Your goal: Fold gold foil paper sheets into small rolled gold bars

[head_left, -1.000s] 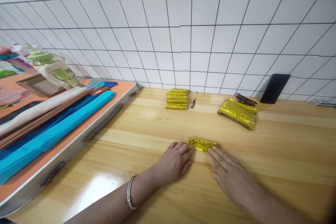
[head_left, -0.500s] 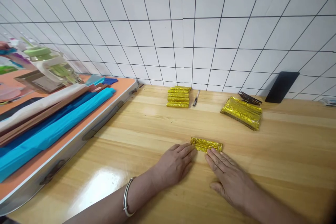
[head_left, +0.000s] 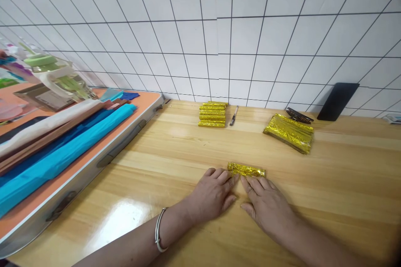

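A folded strip of shiny gold foil paper (head_left: 248, 170) lies flat on the wooden table, its long side facing me. My left hand (head_left: 214, 192) rests at the strip's left end, fingers bent a little and fingertips touching its near edge. Beside it, my right hand (head_left: 270, 203) lies palm down with fingers stretched out, the tips pressing along the same edge. Neither hand grasps the strip. Farther back sit several narrow folded gold strips (head_left: 212, 114) in a row, and to the right a stack of gold foil sheets (head_left: 288, 132).
A pen-like tool (head_left: 234, 116) lies by the folded strips. Behind the foil stack are a dark hair clip (head_left: 299, 115) and a black phone-like slab (head_left: 337, 102) against the tiled wall. On the left, an orange-topped table (head_left: 150, 99) carries blue paper rolls (head_left: 69, 150) and a green-lidded bottle (head_left: 46, 64).
The near flap of the gold strip has been folded away from me, so the strip is narrower. Both hands have come closer together along its near edge.
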Demonstrator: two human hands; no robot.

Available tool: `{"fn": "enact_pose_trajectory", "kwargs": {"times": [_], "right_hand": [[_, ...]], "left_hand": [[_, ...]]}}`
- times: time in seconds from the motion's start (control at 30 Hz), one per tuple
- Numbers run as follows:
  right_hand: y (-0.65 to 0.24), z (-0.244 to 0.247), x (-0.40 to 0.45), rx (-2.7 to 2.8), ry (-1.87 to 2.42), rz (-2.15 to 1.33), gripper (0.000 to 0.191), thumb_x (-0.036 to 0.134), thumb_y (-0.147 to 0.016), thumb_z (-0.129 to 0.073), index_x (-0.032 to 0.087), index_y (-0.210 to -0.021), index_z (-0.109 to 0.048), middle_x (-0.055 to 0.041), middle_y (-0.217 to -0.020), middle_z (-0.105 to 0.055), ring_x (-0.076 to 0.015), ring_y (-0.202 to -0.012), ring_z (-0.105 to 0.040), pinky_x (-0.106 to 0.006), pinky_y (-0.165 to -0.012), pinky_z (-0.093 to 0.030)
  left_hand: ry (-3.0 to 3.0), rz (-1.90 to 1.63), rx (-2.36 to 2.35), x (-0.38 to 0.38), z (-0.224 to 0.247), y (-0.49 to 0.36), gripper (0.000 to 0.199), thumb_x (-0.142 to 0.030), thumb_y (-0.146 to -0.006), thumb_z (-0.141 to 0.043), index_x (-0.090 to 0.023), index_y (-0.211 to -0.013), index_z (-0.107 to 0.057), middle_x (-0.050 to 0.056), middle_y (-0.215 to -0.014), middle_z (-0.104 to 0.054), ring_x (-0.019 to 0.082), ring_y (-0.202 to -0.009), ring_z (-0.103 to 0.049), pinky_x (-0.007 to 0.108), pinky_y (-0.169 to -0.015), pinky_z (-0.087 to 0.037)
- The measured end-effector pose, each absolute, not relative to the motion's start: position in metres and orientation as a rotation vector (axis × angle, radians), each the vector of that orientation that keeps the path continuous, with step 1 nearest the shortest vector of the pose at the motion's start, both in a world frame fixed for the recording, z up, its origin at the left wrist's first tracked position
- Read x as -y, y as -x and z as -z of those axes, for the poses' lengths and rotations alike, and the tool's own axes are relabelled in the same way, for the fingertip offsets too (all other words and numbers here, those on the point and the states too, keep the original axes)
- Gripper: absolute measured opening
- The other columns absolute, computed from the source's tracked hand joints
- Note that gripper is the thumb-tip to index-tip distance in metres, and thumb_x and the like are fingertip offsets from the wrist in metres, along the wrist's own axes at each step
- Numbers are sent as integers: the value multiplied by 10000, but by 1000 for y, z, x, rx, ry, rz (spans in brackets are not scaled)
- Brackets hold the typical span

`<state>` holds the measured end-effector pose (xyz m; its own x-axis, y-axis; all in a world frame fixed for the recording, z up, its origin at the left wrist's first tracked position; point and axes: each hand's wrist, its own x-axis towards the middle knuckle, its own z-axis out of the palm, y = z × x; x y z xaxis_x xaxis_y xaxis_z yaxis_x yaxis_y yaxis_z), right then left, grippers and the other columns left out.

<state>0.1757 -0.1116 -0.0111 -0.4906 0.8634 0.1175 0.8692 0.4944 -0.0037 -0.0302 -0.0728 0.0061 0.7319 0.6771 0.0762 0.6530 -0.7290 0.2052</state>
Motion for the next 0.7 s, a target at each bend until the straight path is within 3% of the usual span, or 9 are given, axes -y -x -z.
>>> {"fn": "enact_pose_trajectory", "kwargs": {"times": [0.47,0.7], "right_hand": [[-225,24,133,2622,1367,208,456,287,-875,-469,125,-1301,-473,-117,-1337,-487,-230,-1236,-408,-405,-1015,-366],[-196,16,164,2645,1294,328,465,427,-866,-476,124,-1209,-563,-122,-1247,-570,-254,-1151,-486,-381,-949,-402]], "left_hand": [[-2771,-309,-1084,74,-7,50,447,-327,-895,-433,-212,-1327,-405,79,-1244,-520,221,-1168,-443,373,-951,-337],[-2712,-433,-1181,59,-2,38,310,-283,-920,-396,-219,-1182,-550,64,-1099,-603,191,-1042,-529,355,-901,-359]]}}
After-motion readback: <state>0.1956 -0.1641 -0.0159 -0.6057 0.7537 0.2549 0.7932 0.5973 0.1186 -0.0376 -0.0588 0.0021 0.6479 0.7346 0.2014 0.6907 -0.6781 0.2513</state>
